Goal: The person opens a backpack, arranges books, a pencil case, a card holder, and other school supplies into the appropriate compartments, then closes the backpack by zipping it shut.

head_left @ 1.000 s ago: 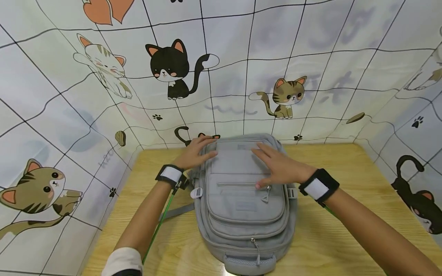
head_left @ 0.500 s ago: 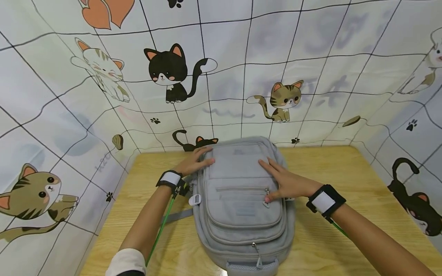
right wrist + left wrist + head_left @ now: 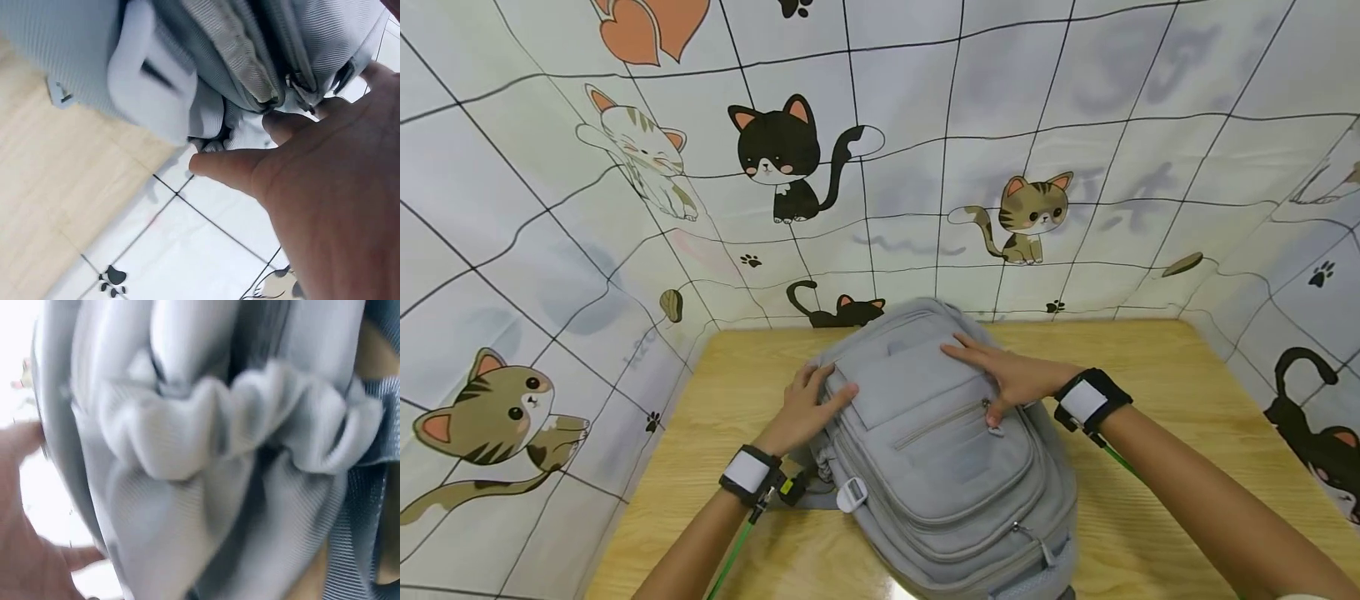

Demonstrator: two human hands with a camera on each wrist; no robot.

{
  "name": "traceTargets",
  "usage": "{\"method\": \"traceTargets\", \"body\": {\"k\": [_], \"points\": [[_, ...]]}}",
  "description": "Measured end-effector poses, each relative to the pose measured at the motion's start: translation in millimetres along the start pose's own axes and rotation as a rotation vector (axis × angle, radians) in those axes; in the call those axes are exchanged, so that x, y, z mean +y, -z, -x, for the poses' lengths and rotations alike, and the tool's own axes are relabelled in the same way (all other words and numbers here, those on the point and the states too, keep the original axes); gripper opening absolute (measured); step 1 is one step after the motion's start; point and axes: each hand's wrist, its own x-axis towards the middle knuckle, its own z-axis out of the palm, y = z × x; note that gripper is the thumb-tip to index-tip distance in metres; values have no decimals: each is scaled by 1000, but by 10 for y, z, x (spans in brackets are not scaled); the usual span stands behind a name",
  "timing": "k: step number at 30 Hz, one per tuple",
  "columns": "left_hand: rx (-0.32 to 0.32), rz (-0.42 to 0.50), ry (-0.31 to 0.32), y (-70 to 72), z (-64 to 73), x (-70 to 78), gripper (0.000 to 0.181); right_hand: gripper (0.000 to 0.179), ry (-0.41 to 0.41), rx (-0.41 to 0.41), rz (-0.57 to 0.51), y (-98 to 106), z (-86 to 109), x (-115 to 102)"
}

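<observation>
A light grey backpack [image 3: 925, 433] lies tilted on the table, front face up, its carry handle toward the near right. My left hand [image 3: 801, 412] presses on its upper left edge with thumb and fingers spread. In the left wrist view that hand [image 3: 28, 519] touches the backpack's edge beside a gathered side pocket [image 3: 206, 437]. My right hand [image 3: 1011, 375] rests on the right part of the front, its fingers spread and the thumb by the front zipper pull [image 3: 995, 430]. From the right wrist, the fingers of that hand [image 3: 312, 169] lie along the zipped edges.
A wooden table [image 3: 1150, 433] carries the backpack. Cloth printed with cats and grid lines [image 3: 910, 167] stands behind and on both sides. A white side buckle [image 3: 852, 495] and a grey strap [image 3: 816, 498] stick out on the backpack's left.
The backpack has turned counterclockwise, its top going left and its bottom end right. My left hand has moved nearer with its edge; the right hand has stayed on the front.
</observation>
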Motion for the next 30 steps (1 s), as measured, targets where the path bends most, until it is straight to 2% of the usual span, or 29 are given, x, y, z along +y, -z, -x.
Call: {"method": "traceTargets", "body": {"k": [4, 8, 11, 14, 16, 18, 20, 22, 23, 25, 28, 30], "points": [[63, 4, 33, -120, 132, 165, 88, 127, -16, 9, 50, 103, 19, 51], [59, -36, 36, -131, 109, 268, 92, 124, -66, 59, 89, 139, 135, 25], [36, -100, 18, 24, -14, 353, 93, 115, -110, 138, 101, 81, 313, -76], [3, -168, -41, 238, -278, 461, 91, 110, -160, 244, 111, -84, 530, -219], [-46, -193, -107, 353, -525, 519, 88, 108, -208, 307, 121, -253, 656, -309], [-152, -197, -162, 419, -774, 543, 85, 108, -270, 331, 140, -452, 745, -393], [-288, -196, -162, 433, -984, 509, 86, 108, -326, 328, 158, -647, 791, -454], [-405, -245, -139, 404, -1123, 433, 89, 107, -361, 316, 163, -805, 793, -494], [-450, -271, -126, 389, -1159, 401, 92, 106, -364, 313, 157, -860, 786, -502], [-497, -302, -97, 345, -1188, 345, 94, 104, -360, 318, 157, -929, 768, -481], [-490, -319, -120, 286, -1168, 346, 95, 102, -354, 323, 162, -932, 766, -398], [-491, -263, -110, 260, -1132, 381, 93, 100, -341, 319, 174, -886, 777, -321]]}}
